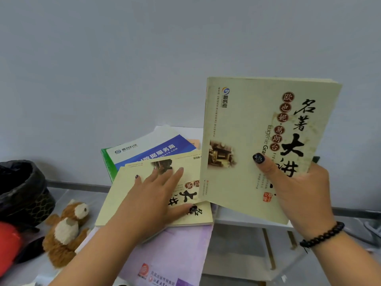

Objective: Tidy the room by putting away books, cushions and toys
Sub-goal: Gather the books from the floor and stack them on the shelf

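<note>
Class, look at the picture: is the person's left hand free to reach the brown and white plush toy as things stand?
Probably yes. The left hand lies flat and empty on a cream paperback book, and the brown and white plush toy sits uncovered just to its left, with nothing between them.

cream book [247, 141] upright, pinched at lower edge under right thumb | second cream book [132, 195] flat beneath left fingers | plush dog [66, 230] lying left of them

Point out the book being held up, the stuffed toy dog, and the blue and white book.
held-up book [247, 129], head view, front cover
stuffed toy dog [66, 230], head view, white chest
blue and white book [152, 148], head view, cover
</note>
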Motion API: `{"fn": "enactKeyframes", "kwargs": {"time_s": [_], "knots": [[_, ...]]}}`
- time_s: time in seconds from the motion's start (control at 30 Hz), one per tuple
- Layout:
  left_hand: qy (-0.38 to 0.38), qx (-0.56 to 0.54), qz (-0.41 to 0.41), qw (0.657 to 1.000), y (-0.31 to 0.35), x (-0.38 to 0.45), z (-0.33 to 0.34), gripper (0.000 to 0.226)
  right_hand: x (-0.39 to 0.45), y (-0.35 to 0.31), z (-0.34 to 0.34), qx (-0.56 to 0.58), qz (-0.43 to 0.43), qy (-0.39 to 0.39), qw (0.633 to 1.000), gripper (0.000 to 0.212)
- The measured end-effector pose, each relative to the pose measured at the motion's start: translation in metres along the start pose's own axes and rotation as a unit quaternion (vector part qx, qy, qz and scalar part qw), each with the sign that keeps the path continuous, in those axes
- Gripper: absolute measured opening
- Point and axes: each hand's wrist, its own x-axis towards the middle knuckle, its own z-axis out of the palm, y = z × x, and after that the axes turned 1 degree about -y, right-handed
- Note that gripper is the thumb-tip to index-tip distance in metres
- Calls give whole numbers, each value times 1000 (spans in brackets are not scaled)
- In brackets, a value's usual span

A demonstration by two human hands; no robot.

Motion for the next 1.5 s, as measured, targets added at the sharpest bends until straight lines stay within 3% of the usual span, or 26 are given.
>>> {"fn": "enactKeyframes", "kwargs": {"time_s": [0.1, 0.17, 0.27, 0.3, 0.37, 0.43, 0.53, 0.63, 0.73, 0.8, 0.97, 1.1, 1.2, 1.33, 1.4, 1.5], "knots": [[174, 30, 88, 980, 2, -6, 11, 55, 1, 2, 4, 16, 13, 1, 1000, 32], [183, 14, 131, 974, -6, -10, 17, 38, 1, 2, 6, 24, 21, 5, 999, 30], [171, 25, 103, 980, -19, -12, 15, 61, 2, 2, 5, 37, 32, 19, 999, 32], [181, 25, 81, 980, -21, -12, 12, 56, 3, 1, 5, 44, 37, 24, 998, 31], [196, -25, 43, 979, -17, -14, 2, 24, 4, 0, 5, 60, 45, 32, 997, 33], [158, -169, -15, 973, -4, -19, -9, 26, 4, 0, 7, 82, 67, 44, 993, 36], [75, -398, -92, 910, 9, -25, -20, 18, 3, 3, 13, 116, 106, 52, 986, 37], [95, -312, -92, 941, -4, -16, -20, 34, 1, 4, 18, 139, 142, 44, 979, 38], [28, -215, -149, 965, -32, -1, -11, 47, -5, 5, 24, 123, 154, 26, 980, 23], [-17, -213, -150, 965, -39, 3, -3, 49, -14, 6, 31, 116, 174, 8, 978, 14], [-11, -252, -153, 955, -34, 0, -2, 50, -52, 21, 53, 50, 255, -50, 964, 38], [10, -360, -229, 905, -36, -1, -13, 46, -72, 32, 64, 17, 283, -91, 955, 36], [-26, -375, -267, 887, -39, -1, -15, 5, -75, 34, 69, 38, 291, -106, 950, 15], [-109, -489, -234, 833, -27, -9, -28, 59, -72, 34, 74, 53, 299, -109, 946, 8], [-134, -520, -209, 817, -23, -11, -30, 59, -71, 35, 76, 51, 291, -105, 949, 16], [-95, -579, -202, 784, -25, -10, -37, 46, -66, 27, 78, 52, 264, -116, 956, 32]]}}
